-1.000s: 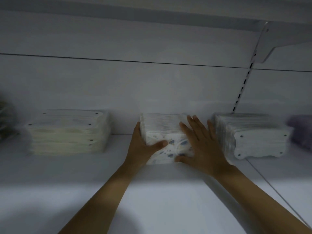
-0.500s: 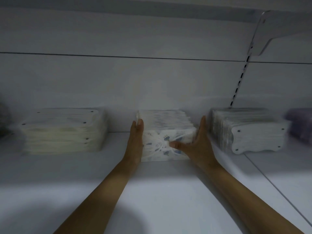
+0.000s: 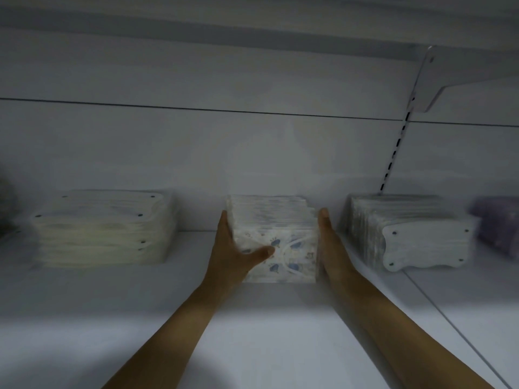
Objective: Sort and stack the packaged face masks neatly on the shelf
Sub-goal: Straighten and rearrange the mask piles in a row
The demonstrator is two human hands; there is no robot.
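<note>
Our right hand (image 3: 327, 242) leaves the stack (image 3: 276, 217) top for its right side; flat-palmed, it and our left hand (image 3: 230, 254) square it.

No text, label, brand or number is legible. The middle stack (image 3: 283, 249) of masks bears only blue printed motifs, without lettering. The left stack (image 3: 104, 228) and right stack (image 3: 424, 244) beside it show plain faces with small dark dots.
</note>
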